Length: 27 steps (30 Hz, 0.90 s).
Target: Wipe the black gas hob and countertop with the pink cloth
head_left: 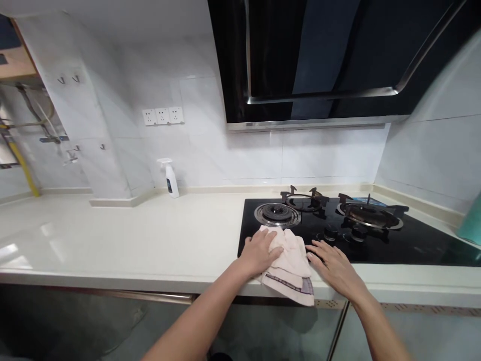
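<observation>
A pale pink folded cloth [289, 253] lies at the front left of the black gas hob [421, 245], and its striped lower corner hangs over the counter edge. My left hand [261, 253] rests on the cloth's left side, fingers spread and thumb stretched across it. Just right of the cloth, my right hand [332, 263] lies flat at the hob's front edge with its fingers extended. The left burner [277, 213] has no pan support on it. One black pan support [305, 202] sits behind that burner, and the right burner [372, 214] has its support in place.
Two control knobs [358, 232] stand up between the burners. A white spray bottle [171, 179] stands by the back wall on the pale counter [150, 235]. The range hood [315, 60] overhangs the hob. A teal object [471, 223] is at the right edge.
</observation>
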### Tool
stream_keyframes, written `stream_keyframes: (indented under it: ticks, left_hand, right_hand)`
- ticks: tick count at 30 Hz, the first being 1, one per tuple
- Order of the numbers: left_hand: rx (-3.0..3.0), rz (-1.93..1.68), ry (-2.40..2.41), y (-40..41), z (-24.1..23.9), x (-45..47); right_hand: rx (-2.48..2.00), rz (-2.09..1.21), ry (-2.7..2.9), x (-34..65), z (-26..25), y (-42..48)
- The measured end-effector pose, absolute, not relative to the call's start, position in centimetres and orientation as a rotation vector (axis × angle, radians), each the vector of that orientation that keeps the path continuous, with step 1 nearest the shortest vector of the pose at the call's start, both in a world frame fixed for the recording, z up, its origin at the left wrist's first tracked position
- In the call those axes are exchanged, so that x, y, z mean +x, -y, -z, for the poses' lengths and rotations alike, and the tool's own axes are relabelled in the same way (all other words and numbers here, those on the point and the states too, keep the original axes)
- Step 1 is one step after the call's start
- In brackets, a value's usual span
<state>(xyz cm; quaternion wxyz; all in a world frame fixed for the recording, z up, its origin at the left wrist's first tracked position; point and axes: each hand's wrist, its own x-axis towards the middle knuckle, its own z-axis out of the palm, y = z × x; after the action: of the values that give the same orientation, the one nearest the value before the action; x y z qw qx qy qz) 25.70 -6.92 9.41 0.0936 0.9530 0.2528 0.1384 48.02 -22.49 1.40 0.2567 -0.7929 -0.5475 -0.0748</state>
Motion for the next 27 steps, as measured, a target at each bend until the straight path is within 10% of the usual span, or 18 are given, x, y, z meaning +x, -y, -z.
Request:
stream_keyframes:
  ticks: [27]
  left_hand:
    - [2.790, -0.368, -0.997, 1.1, -9.8, 26.5]
  right_hand:
    - [-2.222, 0.316, 1.525, 49.0, -0.1, 22.8]
